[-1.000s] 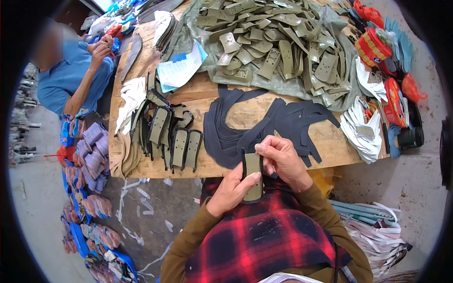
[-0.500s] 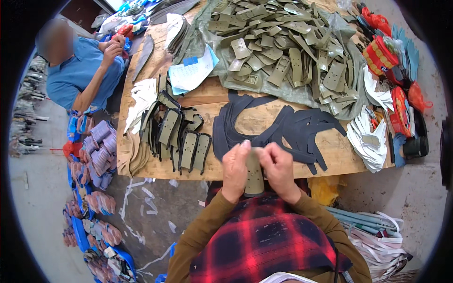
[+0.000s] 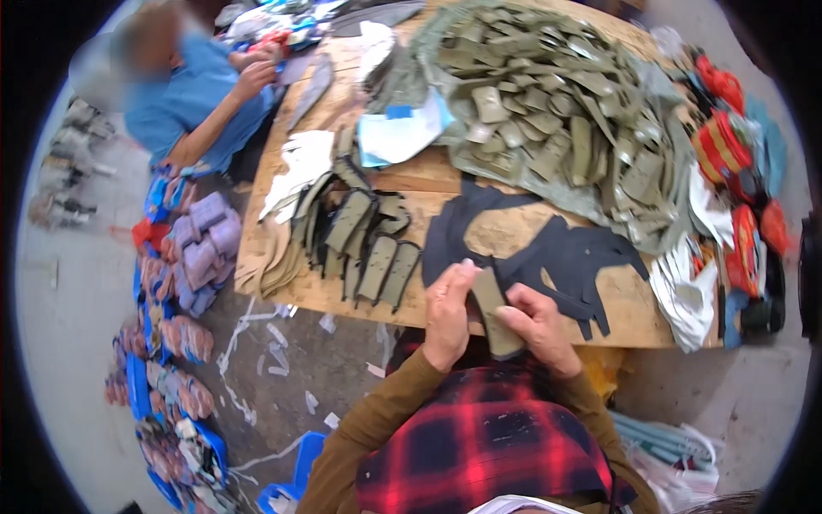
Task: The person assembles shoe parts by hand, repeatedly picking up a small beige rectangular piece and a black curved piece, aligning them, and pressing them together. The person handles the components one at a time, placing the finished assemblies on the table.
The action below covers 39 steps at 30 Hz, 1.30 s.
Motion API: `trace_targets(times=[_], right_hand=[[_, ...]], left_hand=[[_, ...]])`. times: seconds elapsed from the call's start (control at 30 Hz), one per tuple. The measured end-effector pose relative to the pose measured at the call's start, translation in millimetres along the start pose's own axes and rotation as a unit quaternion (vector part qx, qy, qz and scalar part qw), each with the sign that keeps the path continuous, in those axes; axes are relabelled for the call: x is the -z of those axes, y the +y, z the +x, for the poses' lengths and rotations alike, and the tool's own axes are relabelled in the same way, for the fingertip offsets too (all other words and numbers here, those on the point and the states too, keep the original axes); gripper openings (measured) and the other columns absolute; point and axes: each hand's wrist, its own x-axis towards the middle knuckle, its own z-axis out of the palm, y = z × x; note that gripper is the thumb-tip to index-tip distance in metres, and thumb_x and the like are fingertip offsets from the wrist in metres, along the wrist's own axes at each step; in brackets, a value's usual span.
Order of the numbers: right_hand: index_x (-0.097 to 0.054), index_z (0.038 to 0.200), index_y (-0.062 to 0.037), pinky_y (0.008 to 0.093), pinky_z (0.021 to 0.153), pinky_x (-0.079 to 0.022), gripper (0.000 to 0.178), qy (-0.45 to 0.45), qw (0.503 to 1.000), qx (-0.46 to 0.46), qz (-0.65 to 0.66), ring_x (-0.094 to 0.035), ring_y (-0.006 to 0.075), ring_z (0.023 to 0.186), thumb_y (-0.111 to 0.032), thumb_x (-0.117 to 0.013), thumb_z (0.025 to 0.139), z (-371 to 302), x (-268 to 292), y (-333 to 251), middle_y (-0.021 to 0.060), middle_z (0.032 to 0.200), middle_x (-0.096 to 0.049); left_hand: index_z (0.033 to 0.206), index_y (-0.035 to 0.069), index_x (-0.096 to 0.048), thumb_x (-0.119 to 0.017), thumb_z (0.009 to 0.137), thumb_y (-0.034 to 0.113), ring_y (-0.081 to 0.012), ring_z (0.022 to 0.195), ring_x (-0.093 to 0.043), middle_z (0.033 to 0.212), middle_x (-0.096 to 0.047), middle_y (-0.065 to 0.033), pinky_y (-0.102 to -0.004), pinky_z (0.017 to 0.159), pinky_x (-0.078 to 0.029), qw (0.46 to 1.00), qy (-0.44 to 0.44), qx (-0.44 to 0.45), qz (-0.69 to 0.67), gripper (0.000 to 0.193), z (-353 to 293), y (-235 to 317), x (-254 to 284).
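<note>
Olive-green, the flat elongated fabric strip sits between both hands at the near edge of the wooden bench, its long axis running from the person's chest up and slightly left toward the bench. The left hand closes its grip on the strip's left side, thumb at the upper end; the right hand pinches the lower right part. Just beyond the grip lie dark grey cut fabric sheets. Left of it stands a row of olive padded pieces; farther off, a heap of olive cut parts. Beyond, left, another person in a blue shirt works. Scraps litter the concrete floor.
</note>
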Motion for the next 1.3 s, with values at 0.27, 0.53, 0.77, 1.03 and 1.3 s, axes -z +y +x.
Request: trace_targets(times=[0.27,0.53,0.77,1.03,1.3], right_hand=[[-0.057,0.083,-0.0056,0.0187,0.062,-0.041,0.017,-0.191,0.964,-0.134,-0.124,-0.052,0.0019,0.071,-0.015,-0.068,0.091,-9,25,-26,-0.0061,0.072,-0.056],[-0.053,0.095,-0.0093,0.0194,0.062,-0.042,0.014,-0.179,0.965,-0.185,0.047,-0.052,0.0030,0.071,-0.010,-0.067,0.090,-15,11,-41,-0.0039,0.083,-0.056],[-0.051,0.093,-0.0098,0.0192,0.055,-0.038,0.017,-0.183,0.975,-0.051,-0.114,-0.046,0.0006,0.068,-0.017,-0.066,0.093,0,19,-40,-0.0071,0.078,-0.050],[-0.049,0.093,-0.0087,0.0189,0.047,-0.042,0.016,-0.082,0.991,-0.074,0.079,-0.053,0.0029,0.062,-0.019,-0.061,0.097,8,7,-42,-0.0038,0.080,-0.054],[-0.050,0.092,-0.0115,0.0174,0.040,-0.034,0.018,-0.127,0.989,-0.069,-0.023,-0.049,0.0019,0.053,-0.025,-0.059,0.098,19,17,-32,-0.0066,0.070,-0.052]], left_hand=[[0.128,0.003,-0.051,-0.083,0.067,0.031,-0.0349,0.118,-0.055,0.117,-0.061,-0.0160,-0.0421,0.102,-0.041,0.645,-0.317,-0.337,0.608,0.074,-14,77,30],[0.088,0.007,-0.055,-0.076,0.068,0.029,-0.0332,0.069,-0.065,0.075,-0.061,-0.0117,-0.0431,0.060,-0.049,0.691,-0.365,-0.246,0.574,0.036,-29,41,39],[0.089,0.010,-0.063,-0.079,0.063,0.022,-0.0289,0.069,-0.066,0.076,-0.065,-0.0075,-0.0395,0.060,-0.050,0.746,-0.268,-0.248,0.557,0.033,-32,41,25],[0.086,0.010,-0.064,-0.080,0.058,0.018,-0.0273,0.064,-0.065,0.075,-0.065,-0.0063,-0.0370,0.058,-0.050,0.761,-0.163,-0.279,0.563,0.034,-32,32,17],[0.093,0.002,-0.062,-0.075,0.084,0.034,-0.0308,0.063,-0.062,0.069,-0.059,-0.0151,-0.0361,0.057,-0.047,0.822,-0.278,-0.124,0.481,0.036,-25,49,18]])
